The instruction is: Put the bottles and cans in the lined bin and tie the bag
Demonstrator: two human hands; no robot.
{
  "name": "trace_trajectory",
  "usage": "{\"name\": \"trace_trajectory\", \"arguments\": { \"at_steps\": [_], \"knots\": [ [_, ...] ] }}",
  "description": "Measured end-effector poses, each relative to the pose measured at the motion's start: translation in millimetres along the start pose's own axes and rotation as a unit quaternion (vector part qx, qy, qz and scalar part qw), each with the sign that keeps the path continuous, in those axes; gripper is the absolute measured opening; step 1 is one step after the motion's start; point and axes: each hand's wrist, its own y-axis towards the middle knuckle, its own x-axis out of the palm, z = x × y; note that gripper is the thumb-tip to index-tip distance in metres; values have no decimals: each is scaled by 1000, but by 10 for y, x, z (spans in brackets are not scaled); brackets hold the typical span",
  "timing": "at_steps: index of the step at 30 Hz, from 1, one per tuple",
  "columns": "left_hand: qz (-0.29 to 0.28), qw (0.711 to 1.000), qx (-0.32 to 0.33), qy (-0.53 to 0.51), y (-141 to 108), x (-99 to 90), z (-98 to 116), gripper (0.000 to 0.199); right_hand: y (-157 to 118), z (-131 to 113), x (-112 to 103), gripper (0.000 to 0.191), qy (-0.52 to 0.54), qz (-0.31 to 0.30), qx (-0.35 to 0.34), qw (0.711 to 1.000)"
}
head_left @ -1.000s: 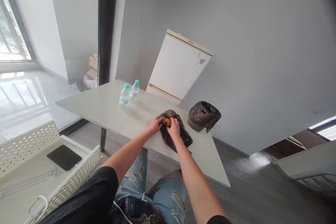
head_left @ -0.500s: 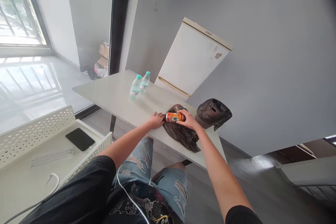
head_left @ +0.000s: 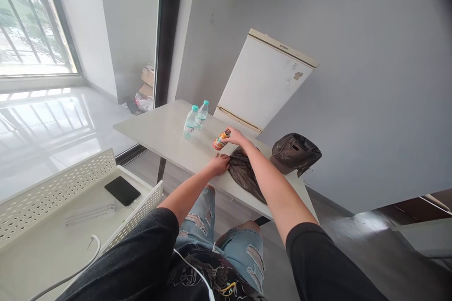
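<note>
My right hand (head_left: 236, 136) is closed round the upper end of an orange drink can (head_left: 221, 141). The can is tilted over the white table (head_left: 164, 124), just left of a dark plastic bag (head_left: 243, 171); I cannot tell whether its base touches the tabletop. My left hand (head_left: 219, 164) rests low at the table's near edge, its fingers at the bag's left edge, gripping the gathered plastic. My right forearm covers part of the bag. Beyond the can stand two clear water bottles, a nearer one (head_left: 189, 123) and a farther one (head_left: 202, 115), both with turquoise caps.
A bin lined with a dark bag (head_left: 295, 150) stands at the table's right end. Behind the table is a white fridge (head_left: 264, 80). At lower left, a cream tray with perforated sides (head_left: 45, 240) holds a black phone (head_left: 122, 191) and a white cable (head_left: 94, 249).
My right hand has carried the can from above the dark bag leftward and away from me, toward the bottles, turning it more upright. My left hand stays by the bag; the camera view has shifted slightly.
</note>
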Motion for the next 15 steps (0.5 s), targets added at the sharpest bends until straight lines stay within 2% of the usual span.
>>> {"name": "trace_trajectory", "arguments": {
  "at_steps": [6, 11, 15],
  "knots": [
    [7, 1000, 2, 12, -7, -24, 14, 39, 228, -105, 504, 52, -21, 56, 20, 998],
    [7, 1000, 5, 18, 13, 15, -15, 38, 364, -106, 693, 54, -2, 105, 50, 993],
    [2, 1000, 9, 26, 31, 62, -52, 44, 409, -83, 810, 70, 44, 133, 88, 986]
  ]
}}
